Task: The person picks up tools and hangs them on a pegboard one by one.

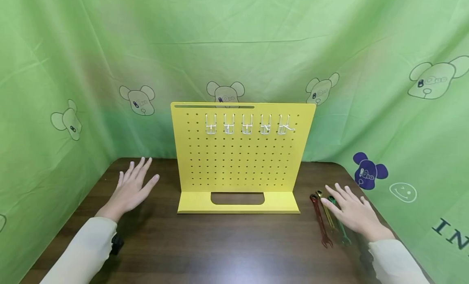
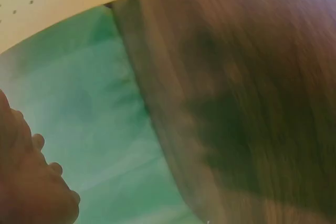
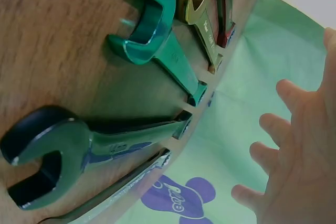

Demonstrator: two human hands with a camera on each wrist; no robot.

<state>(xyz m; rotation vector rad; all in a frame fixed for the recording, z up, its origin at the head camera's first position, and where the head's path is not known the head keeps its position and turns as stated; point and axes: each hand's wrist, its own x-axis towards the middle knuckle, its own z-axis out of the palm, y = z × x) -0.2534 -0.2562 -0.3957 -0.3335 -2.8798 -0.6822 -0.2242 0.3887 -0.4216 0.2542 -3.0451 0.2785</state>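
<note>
In the head view my left hand [image 1: 130, 190] is held with fingers spread over the left side of the brown table, holding nothing. On the other side my right hand [image 1: 353, 213], also with fingers extended, hovers over a group of combination wrenches. A red wrench [image 1: 321, 223], a gold wrench [image 1: 327, 210] and a green wrench [image 1: 342, 227] show beside and below it. The right wrist view also shows a dark wrench [image 3: 126, 141] and a silver wrench [image 3: 123, 190], which my hand hides in the head view. A yellow pegboard [image 1: 238, 166] stands between my hands.
Several white wire hooks [image 1: 247, 127] hang in a row near the pegboard's top. The board's base sits on the brown table [image 1: 220, 247]. Green cloth [image 1: 256, 40] with cartoon mouse heads surrounds the table at the back and sides.
</note>
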